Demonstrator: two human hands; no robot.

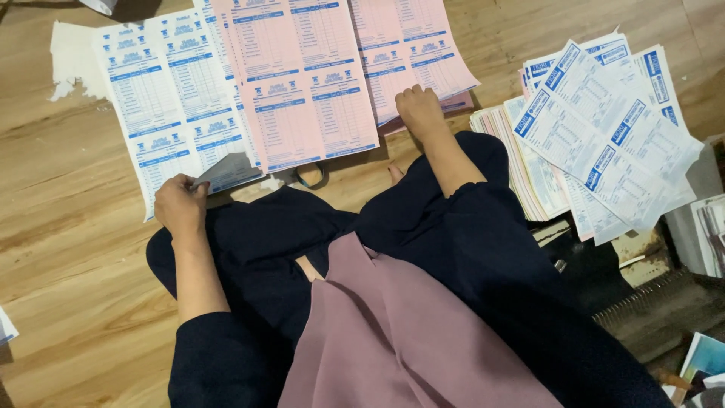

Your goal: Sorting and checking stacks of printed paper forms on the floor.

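I sit on a wooden floor with printed form sheets spread in front of me. My left hand [180, 205] pinches the lifted near corner of a white sheet with blue print [162, 98]. My right hand [420, 110] rests, fingers curled, on the near edge of a pink sheet stack [411, 45]. Between them lies another pink printed sheet [302, 83], overlapping the white ones. Dark sleeves and dark trousers cover my arms and legs; a mauve cloth [393, 340] hangs over my lap.
A fanned pile of white and blue forms [604, 128] lies at the right on a thick stack of pink and white sheets [521, 166]. Scissor handles [308, 177] poke out under the middle pink sheet. Dark metal objects and photos sit at the lower right.
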